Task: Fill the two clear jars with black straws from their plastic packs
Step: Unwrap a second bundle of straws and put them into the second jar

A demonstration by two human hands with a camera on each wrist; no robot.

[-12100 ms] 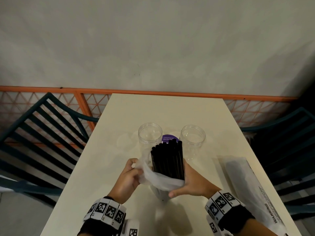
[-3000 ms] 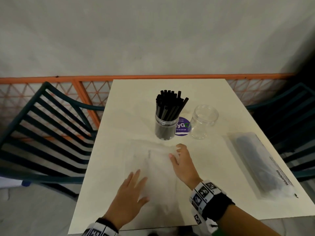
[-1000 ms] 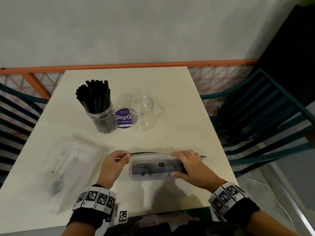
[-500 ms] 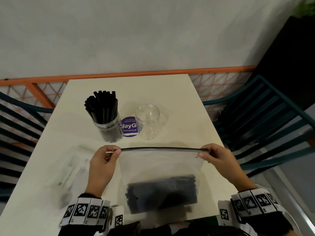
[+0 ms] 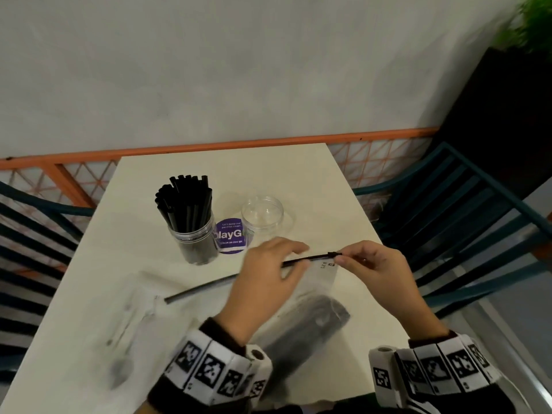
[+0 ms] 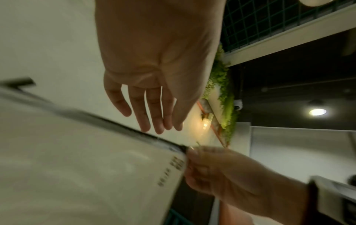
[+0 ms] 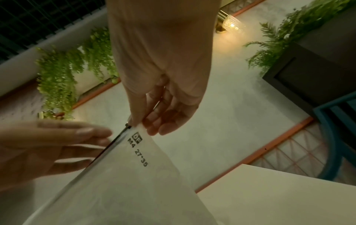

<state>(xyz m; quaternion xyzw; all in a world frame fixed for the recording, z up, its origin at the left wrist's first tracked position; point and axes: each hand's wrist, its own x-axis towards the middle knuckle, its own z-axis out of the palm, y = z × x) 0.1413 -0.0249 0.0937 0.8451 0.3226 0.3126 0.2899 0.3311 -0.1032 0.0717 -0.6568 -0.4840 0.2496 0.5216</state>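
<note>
Since half a second ago the left hand (image 5: 263, 282) has let go and hovers open beside the zip strip, the right hand (image 5: 373, 273) pinches the full pack (image 5: 310, 318) at its corner — one jar (image 5: 195, 240) is filled, the second jar (image 5: 263, 216) stands empty.

Beyond the fingers (image 5: 294, 249) on the bench (image 5: 298, 174) stand two jars: the filled jar (image 5: 195, 242) to the left with straws (image 5: 186, 201) in it, the empty jar (image 5: 263, 215) straight ahead, a sticker (image 5: 230, 239) between them. Under the fingers hangs the straw pack (image 5: 310, 318), its zip strip (image 5: 203, 289) running leftward. Left of it lies the flattened pack (image 5: 125, 324).
</note>
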